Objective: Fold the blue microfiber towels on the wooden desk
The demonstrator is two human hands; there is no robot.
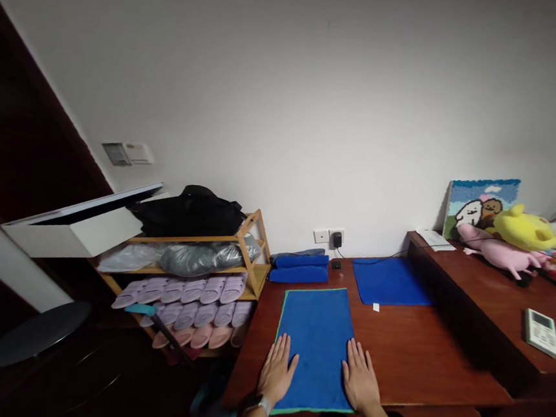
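A blue towel (pixel 317 342) with a green edge lies spread flat on the brown wooden desk (pixel 420 364). My left hand (pixel 277 372) rests flat on its left edge, fingers stretched forward and thumb out over the cloth. On the opposite edge lies my right hand (pixel 360 377), also flat with the fingers apart. Neither hand grips anything. Behind the spread towel are folded blue towels (pixel 299 269) against the wall. Another blue towel (pixel 391 281) lies flat to the far right, with a small white tag at its front edge.
Left of the desk stands a wooden rack (pixel 249 258) with several slippers (pixel 193 292) and a black bag (pixel 193 211). A raised shelf on the right holds plush toys (pixel 503 251), a picture (pixel 483 204) and a white keypad device (pixel 541 332). A black plug (pixel 337 238) sits in the wall.
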